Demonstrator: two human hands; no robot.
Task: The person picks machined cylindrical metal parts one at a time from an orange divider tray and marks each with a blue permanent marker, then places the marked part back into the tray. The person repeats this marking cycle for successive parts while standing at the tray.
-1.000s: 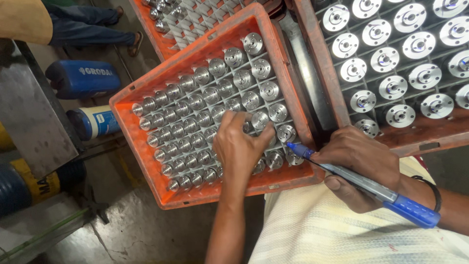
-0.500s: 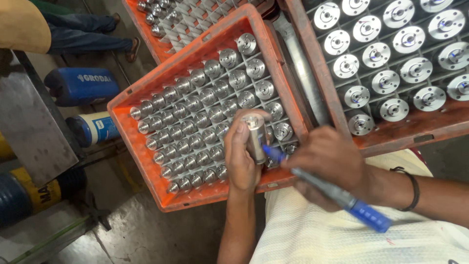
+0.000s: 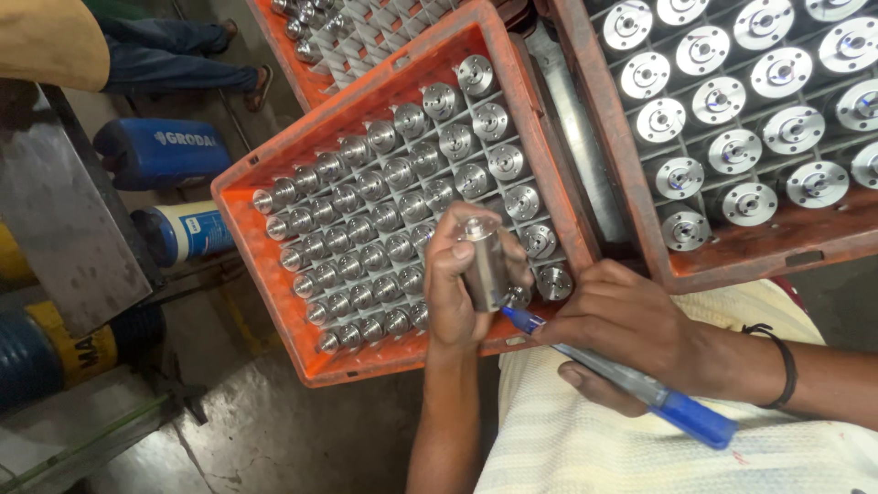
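My left hand (image 3: 455,284) holds one shiny metal cylinder (image 3: 484,263) upright above the near edge of an orange crate (image 3: 279,169). The crate has a grid of cells filled with several similar metal cylinders. My right hand (image 3: 631,327) grips a blue pen (image 3: 640,389) whose tip touches the lower end of the held cylinder. A black band circles my right wrist. A cream cloth (image 3: 585,439) lies under my right forearm.
A second orange crate (image 3: 732,252) at upper right holds several round flanged metal parts. A third crate (image 3: 302,55) sits at the top. Blue canisters (image 3: 160,151) and a grey metal plate (image 3: 55,210) stand on the left. Another person's leg and shoe (image 3: 183,69) are at upper left.
My left hand lifted one cylinder out of the crate and turned it upright. My right hand brought the pen tip against the cylinder's lower end.
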